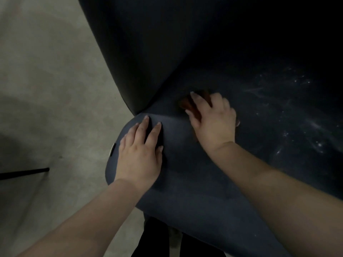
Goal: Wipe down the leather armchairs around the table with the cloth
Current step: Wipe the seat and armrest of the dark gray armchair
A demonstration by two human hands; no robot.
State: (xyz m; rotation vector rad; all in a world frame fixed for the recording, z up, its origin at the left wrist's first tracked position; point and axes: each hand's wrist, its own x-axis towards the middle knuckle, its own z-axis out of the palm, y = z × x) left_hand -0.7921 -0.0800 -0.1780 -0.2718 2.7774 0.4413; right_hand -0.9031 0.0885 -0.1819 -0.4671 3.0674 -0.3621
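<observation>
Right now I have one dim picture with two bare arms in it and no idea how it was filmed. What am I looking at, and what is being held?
There is no machine here. The single picture comes from a camera worn on a person's head, looking down at their own hands. The dark surface is an armchair, seen from above the seat, with pale floor to the left. The left hand rests flat on the seat's front edge, fingers straight, holding nothing. The right hand presses a reddish-brown cloth into the seat near the backrest. Whitish smears show farther right on the seat.
</observation>
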